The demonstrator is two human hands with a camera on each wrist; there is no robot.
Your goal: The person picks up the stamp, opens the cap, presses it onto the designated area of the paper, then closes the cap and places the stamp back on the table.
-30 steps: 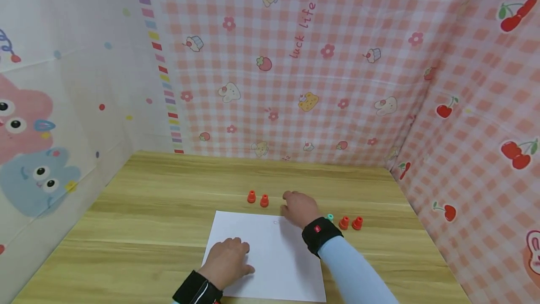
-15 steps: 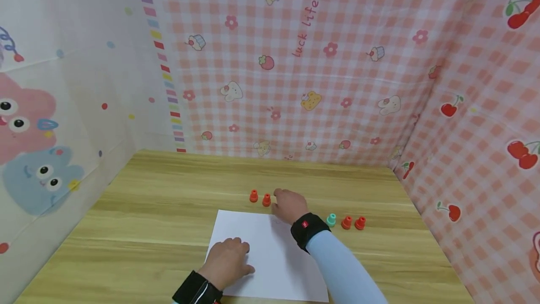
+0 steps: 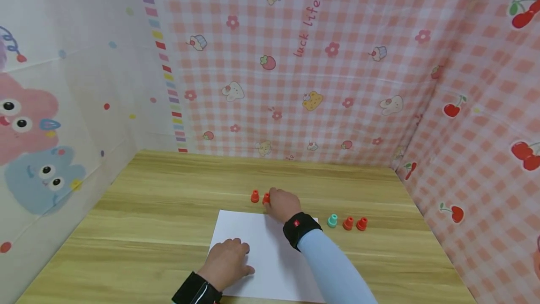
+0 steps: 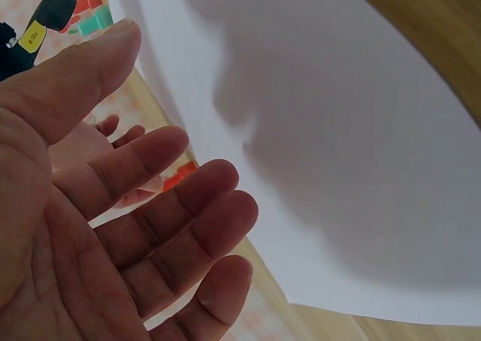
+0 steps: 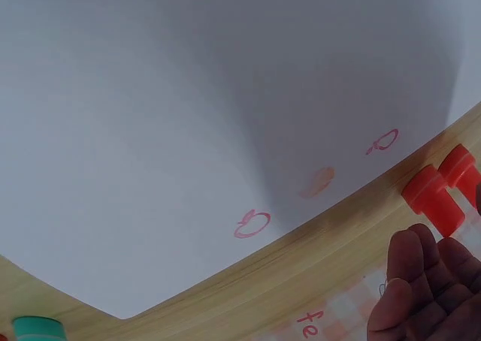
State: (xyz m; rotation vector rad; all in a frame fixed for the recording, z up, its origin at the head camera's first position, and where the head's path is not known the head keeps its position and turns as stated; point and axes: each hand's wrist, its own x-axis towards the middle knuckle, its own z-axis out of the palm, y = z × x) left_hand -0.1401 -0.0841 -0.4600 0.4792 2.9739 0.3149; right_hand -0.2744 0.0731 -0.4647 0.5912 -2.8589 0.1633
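My left hand [image 3: 226,262] hovers palm down over a white sheet of paper [image 3: 291,276], fingers relaxed and holding nothing, as the left wrist view shows. Beyond the sheet's far edge, my right hand [image 3: 283,204] reaches the nearer of two small red stamps [image 3: 266,199]. Its fingers partly cover that stamp in the head view. In the right wrist view the fingertips [image 5: 406,243] lie close beside the stamp's narrow end, loosely bent. The other red stamp [image 3: 255,196] stands just to the left. Along the sheet's far edge are two red outline prints and an orange print [image 5: 318,182].
To the right of the paper, a teal stamp [image 3: 332,221] stands in a row with two red stamps [image 3: 348,223]. A wooden table [image 3: 139,229] carries everything. Patterned cloth [image 3: 253,107] hangs behind and at both sides.
My right hand has moved left along the paper's far edge to the nearer red stamp, uncovering the teal stamp. The left hand stays in place.
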